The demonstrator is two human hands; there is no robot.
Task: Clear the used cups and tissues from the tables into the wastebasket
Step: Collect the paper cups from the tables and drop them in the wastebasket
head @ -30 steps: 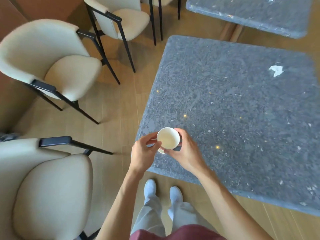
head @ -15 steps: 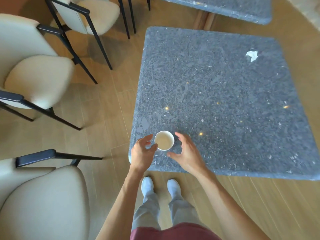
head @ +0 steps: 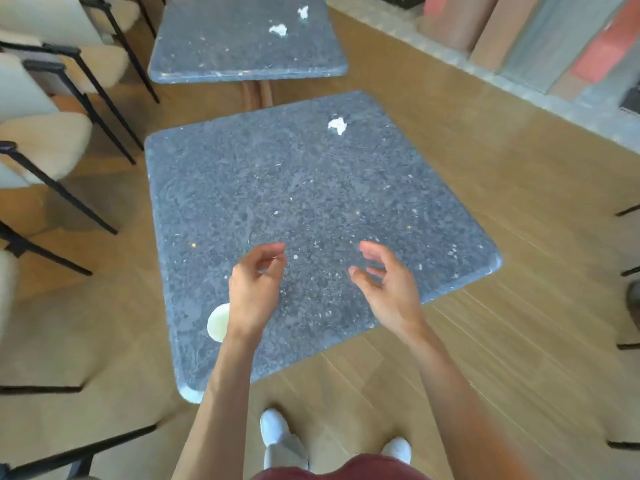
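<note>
The crumpled white tissue (head: 337, 125) lies near the far right edge of the grey speckled stone surface (head: 277, 188), well ahead of both hands, nearer the right hand (head: 388, 285). Both it and the left hand (head: 252, 289) hold nothing, fingers loosely curled. The white paper cup (head: 217, 322) sits beside the left wrist, partly hidden; no wastebasket shows.
</note>
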